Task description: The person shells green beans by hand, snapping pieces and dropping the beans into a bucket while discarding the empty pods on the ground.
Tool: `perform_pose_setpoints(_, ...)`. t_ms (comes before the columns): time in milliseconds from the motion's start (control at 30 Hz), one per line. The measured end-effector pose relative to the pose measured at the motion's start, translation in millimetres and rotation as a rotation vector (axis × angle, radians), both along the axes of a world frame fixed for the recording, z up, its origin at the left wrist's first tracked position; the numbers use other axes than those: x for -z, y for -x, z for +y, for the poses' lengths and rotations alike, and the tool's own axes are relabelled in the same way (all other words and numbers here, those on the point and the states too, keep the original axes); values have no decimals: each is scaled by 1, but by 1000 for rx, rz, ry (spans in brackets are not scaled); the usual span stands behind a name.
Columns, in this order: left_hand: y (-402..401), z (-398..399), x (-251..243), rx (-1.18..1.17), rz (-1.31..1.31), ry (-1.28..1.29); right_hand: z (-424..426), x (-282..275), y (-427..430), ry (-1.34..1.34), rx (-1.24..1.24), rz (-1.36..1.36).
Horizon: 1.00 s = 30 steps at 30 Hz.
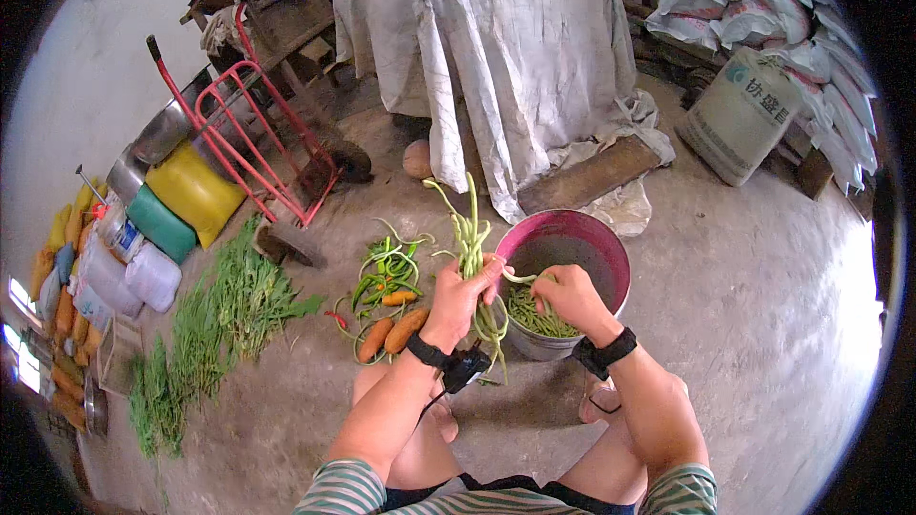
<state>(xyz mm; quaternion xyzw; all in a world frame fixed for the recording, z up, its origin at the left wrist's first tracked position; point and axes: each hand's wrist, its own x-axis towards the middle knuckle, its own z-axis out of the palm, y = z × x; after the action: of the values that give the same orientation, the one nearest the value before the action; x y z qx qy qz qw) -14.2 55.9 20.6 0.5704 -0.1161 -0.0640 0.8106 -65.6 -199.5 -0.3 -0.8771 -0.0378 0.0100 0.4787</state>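
Observation:
My left hand [464, 297] is closed around a bunch of long green beans [470, 247], whose ends stick out above and dangle below the fist. Over the bucket [621, 279], pink inside and pale outside, my right hand [569, 297] pinches bean pieces; a pale bean stretches between the two hands. Short cut bean pieces [529, 316] lie in the lower part of the bucket. On the floor left of my left hand are green peppers [372, 286], loose long beans, a red chili [335, 320] and several orange-brown, cucumber-like vegetables [406, 330].
Leafy green stalks [229, 307] are spread on the concrete floor at left, beside a red hand truck [250, 136] and filled sacks [193, 189]. A grey sheet [486, 50] covers something large ahead, with a wooden board [590, 173] at its foot. White sacks [751, 14] are stacked at right.

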Motion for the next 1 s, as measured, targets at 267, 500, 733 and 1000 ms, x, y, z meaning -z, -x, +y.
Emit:
perform_pose_setpoints(267,-42,40,23,-175,294,196,34,-52,41,-152,-358,-41)
perform_pose_setpoints(500,-25,23,12,150,334,160,4,-12,7,-302,-35,70)
perform_pose_setpoints(733,-23,20,29,222,279,26,27,-6,9,-467,-285,323)
perform_pose_setpoints(1000,-15,-7,22,26,207,70,17,20,-8,-993,61,412)
